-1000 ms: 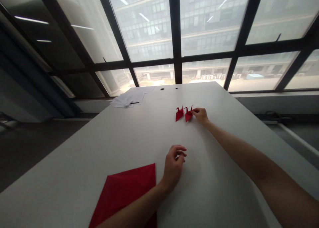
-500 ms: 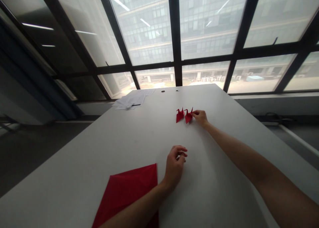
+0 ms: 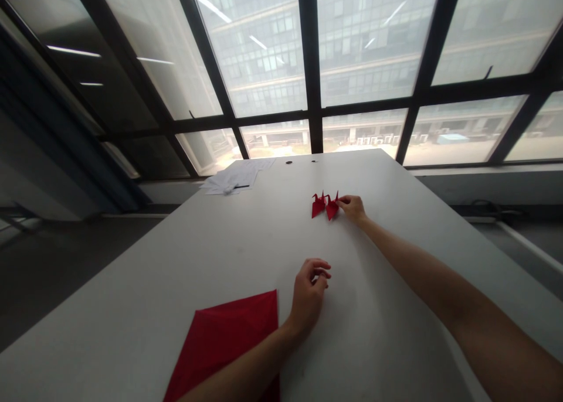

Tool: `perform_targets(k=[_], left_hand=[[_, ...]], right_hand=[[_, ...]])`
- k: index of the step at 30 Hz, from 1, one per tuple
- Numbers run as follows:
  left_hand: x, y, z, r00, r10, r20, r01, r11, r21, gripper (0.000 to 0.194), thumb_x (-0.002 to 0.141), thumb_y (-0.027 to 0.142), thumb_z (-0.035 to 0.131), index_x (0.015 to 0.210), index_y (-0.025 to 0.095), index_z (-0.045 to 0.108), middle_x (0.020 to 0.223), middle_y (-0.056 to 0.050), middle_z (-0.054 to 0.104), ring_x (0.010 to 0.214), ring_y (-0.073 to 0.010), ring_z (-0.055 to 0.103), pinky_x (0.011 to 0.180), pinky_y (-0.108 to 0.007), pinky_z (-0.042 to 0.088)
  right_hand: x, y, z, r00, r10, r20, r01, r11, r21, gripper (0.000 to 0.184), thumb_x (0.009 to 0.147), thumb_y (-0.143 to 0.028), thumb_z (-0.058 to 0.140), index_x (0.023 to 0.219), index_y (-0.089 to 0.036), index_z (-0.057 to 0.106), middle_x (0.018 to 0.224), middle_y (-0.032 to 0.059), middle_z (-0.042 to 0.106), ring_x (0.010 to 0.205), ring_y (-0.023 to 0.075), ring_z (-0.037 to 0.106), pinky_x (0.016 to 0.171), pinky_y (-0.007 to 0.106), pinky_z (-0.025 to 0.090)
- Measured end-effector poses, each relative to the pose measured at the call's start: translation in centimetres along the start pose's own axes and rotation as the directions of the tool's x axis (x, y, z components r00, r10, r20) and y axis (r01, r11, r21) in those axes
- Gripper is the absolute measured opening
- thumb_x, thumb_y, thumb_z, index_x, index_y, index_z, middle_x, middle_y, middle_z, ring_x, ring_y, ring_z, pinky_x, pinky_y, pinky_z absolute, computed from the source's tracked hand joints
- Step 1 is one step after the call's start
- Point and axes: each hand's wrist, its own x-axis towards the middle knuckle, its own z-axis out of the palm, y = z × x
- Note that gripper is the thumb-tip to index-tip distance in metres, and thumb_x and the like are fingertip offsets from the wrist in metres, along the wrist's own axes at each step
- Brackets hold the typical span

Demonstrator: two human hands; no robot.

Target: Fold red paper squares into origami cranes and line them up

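Two red origami cranes stand side by side on the white table. The right crane (image 3: 332, 208) is pinched at its right side by the thumb and fingers of my right hand (image 3: 352, 207). Close against it on the left is the other crane (image 3: 318, 206), free of any hand. My left hand (image 3: 309, 288) rests on the table nearer to me, fingers loosely curled and apart, with nothing in them. Under my left forearm lies a red paper sheet (image 3: 233, 326), partly hidden by the arm.
The white table (image 3: 176, 296) reaches toward the windows. At its far left lie loose white papers (image 3: 233, 176) with a dark pen (image 3: 241, 186) on them. A small dark round spot (image 3: 289, 162) sits near the far edge. A blue curtain (image 3: 65, 121) hangs at left.
My right hand has shifted slightly left, bringing the right crane nearer to the left one. My left hand keeps its pose on the table.
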Motion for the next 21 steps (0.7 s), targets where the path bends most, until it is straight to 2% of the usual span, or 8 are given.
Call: perform_targets(k=[6, 12, 16, 19, 21], left_hand=[[0.1, -0.2, -0.3, 0.999, -0.036, -0.004, 0.036, 0.999, -0.012, 0.024, 0.071, 0.012, 0.052, 0.09, 0.018, 0.065, 0.079, -0.003, 0.065, 0.074, -0.016, 0.061, 0.063, -0.025, 0.047], [0.5, 0.0, -0.4, 0.998, -0.061, -0.025, 0.059, 0.997, -0.053, 0.025, 0.073, 0.016, 0.053, 0.095, 0.017, 0.066, 0.074, -0.002, 0.065, 0.067, -0.014, 0.057, 0.063, -0.024, 0.044], [1.8, 0.9, 2.1, 0.999, -0.006, -0.048, -0.003, 0.985, -0.172, 0.024, 0.072, 0.015, 0.053, 0.093, 0.017, 0.065, 0.079, -0.002, 0.064, 0.069, -0.0136, 0.058, 0.061, -0.023, 0.043], [3.3, 1.9, 4.9, 0.987, 0.07, -0.146, -0.112, 0.948, -0.297, 0.016, 0.071, 0.016, 0.052, 0.085, 0.016, 0.061, 0.077, -0.001, 0.06, 0.06, -0.0098, 0.052, 0.054, -0.022, 0.039], [4.5, 2.6, 6.2, 0.973, 0.099, -0.208, -0.164, 0.932, -0.324, 0.015, 0.073, 0.018, 0.05, 0.087, 0.018, 0.056, 0.08, 0.0, 0.057, 0.057, -0.008, 0.05, 0.053, -0.021, 0.038]], right_hand=[[-0.2, 0.0, -0.5, 0.999, 0.004, -0.048, -0.003, 1.0, 0.006, 0.035, 0.096, -0.035, 0.061, 0.126, -0.018, 0.058, 0.127, 0.0098, 0.06, 0.106, 0.0236, 0.063, 0.088, 0.044, 0.055], [-1.8, -0.5, -3.0, 0.984, 0.044, -0.173, -0.046, 0.999, -0.009, 0.036, 0.096, -0.035, 0.062, 0.126, -0.017, 0.058, 0.127, 0.0099, 0.06, 0.106, 0.0238, 0.063, 0.088, 0.045, 0.055], [-4.4, -2.1, -4.9, 0.971, 0.041, -0.236, -0.052, 0.998, -0.038, 0.033, 0.096, -0.036, 0.061, 0.122, -0.016, 0.06, 0.121, 0.0094, 0.063, 0.101, 0.0227, 0.064, 0.086, 0.043, 0.056], [-7.1, -4.1, -5.3, 0.972, -0.017, -0.234, 0.002, 0.998, -0.065, 0.027, 0.094, -0.03, 0.05, 0.099, -0.011, 0.069, 0.089, 0.0108, 0.071, 0.082, 0.0242, 0.066, 0.081, 0.041, 0.053], [-9.6, -5.8, -4.7, 0.979, -0.077, -0.188, 0.064, 0.995, -0.076, 0.028, 0.091, -0.028, 0.047, 0.098, -0.013, 0.07, 0.086, 0.0105, 0.072, 0.081, 0.0247, 0.066, 0.081, 0.04, 0.051]])
